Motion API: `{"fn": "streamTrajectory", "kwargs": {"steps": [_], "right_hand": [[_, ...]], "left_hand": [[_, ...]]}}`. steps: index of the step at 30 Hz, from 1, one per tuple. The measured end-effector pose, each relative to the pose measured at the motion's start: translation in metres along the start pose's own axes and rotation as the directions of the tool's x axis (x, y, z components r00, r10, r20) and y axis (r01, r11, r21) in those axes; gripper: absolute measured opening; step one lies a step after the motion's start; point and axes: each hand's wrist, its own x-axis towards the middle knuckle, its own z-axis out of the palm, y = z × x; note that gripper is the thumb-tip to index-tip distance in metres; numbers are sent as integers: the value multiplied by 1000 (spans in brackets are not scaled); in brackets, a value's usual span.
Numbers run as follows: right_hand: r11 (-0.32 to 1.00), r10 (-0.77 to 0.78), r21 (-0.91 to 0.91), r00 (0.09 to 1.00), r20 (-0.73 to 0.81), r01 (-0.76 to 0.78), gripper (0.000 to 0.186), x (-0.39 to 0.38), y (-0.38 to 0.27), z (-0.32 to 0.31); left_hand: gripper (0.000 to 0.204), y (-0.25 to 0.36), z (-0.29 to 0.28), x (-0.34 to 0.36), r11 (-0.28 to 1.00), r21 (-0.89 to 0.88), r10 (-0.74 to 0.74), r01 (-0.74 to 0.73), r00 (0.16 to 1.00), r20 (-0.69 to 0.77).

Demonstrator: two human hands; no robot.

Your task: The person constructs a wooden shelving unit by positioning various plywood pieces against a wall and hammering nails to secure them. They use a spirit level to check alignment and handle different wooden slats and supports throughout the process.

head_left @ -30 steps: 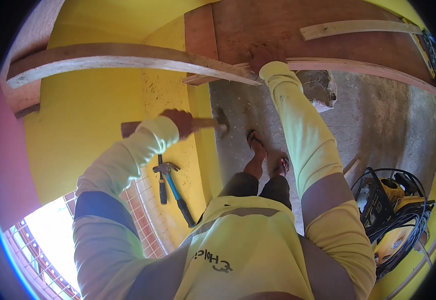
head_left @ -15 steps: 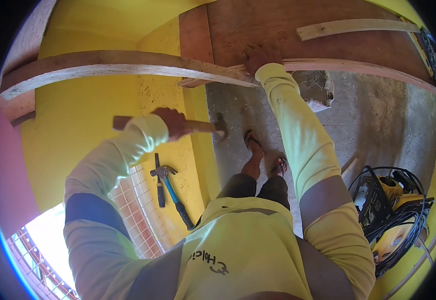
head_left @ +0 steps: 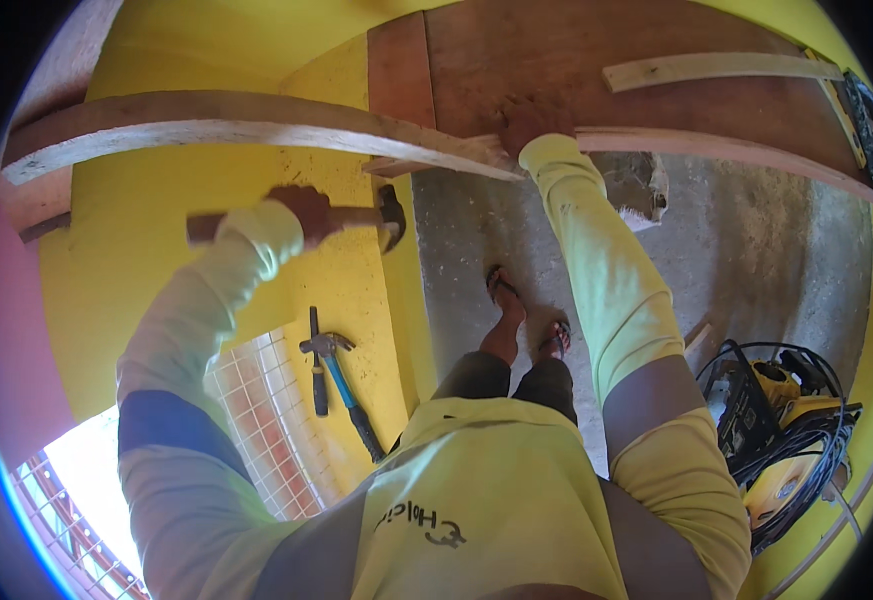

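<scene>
My left hand (head_left: 303, 212) is closed around the wooden handle of a hammer (head_left: 390, 218). Its metal head points right, in front of the yellow wall ledge. At the edge of a large brown plywood board (head_left: 646, 45), my right hand (head_left: 534, 125) lies with its fingers spread over the surface. A long wooden beam (head_left: 226, 125) runs in from the left and ends just beside that hand. Below the beam, a second hammer (head_left: 341, 375) with a blue and black handle rests on the ledge, next to a dark-handled tool (head_left: 318, 370) partly covered by the hammer's head.
A loose wooden strip (head_left: 721, 68) lies on the plywood at the right. Yellow and black equipment with coiled cables (head_left: 791, 430) stands on the concrete floor (head_left: 746, 250) at the lower right. A sack (head_left: 636, 185) is partly under the board. White wire mesh (head_left: 266, 410) is at the lower left.
My left hand and its hammer have moved left and up, away from my right hand. The right hand stays on the board; the whole view has shifted slightly.
</scene>
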Motion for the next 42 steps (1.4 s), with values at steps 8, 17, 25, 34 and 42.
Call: {"fn": "streamTrajectory", "kwargs": {"steps": [8,17,25,34,42], "right_hand": [[999,34,2,999,41,-34,35,2,-6,-3],[998,-6,56,999,-38,8,42,-18,43,-26],[989,87,-124,994,67,-78,67,-56,94,-66],[998,24,-57,1000,-7,-24,66,-54,109,-48],[912,-281,303,959,-25,275,73,-54,56,-65]], "left_hand": [[49,-14,-4,-13,965,-235,-143,115,984,-106],[52,29,71,-45,959,-257,84,-119,986,-143],[46,8,41,42,969,-6,220,-246,879,-424],[52,84,49,-5,860,-510,-69,-6,989,-127],[59,198,123,-54,501,-819,-141,280,960,242]]}}
